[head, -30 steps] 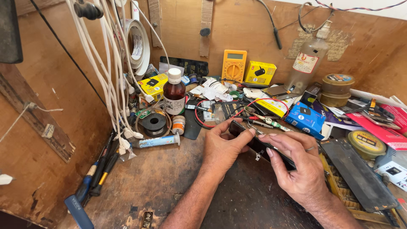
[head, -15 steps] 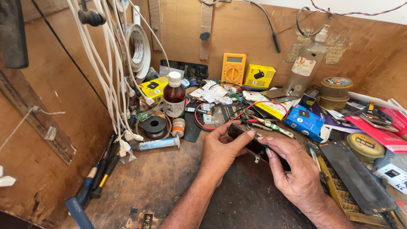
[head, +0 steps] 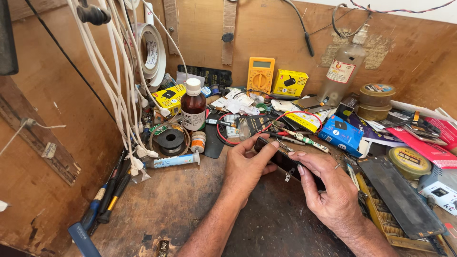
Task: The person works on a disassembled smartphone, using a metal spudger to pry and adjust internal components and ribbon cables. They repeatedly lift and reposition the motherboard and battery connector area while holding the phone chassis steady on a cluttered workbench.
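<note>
1. The phone (head: 285, 161) sits in the middle of the bench (head: 181, 200), held just above it — between your two hands.
2. It looks thin, stiff and easy to crack, so hold it by its edges.
3. Its long side runs from upper left to lower right.
4. Your left hand (head: 245, 166) pinches the top end, fingers pressed together.
5. Your right hand (head: 328, 190) curls round the lower end — thumb on the near edge.
6. A brown bottle (head: 193, 105) stands well off to the left.
</note>
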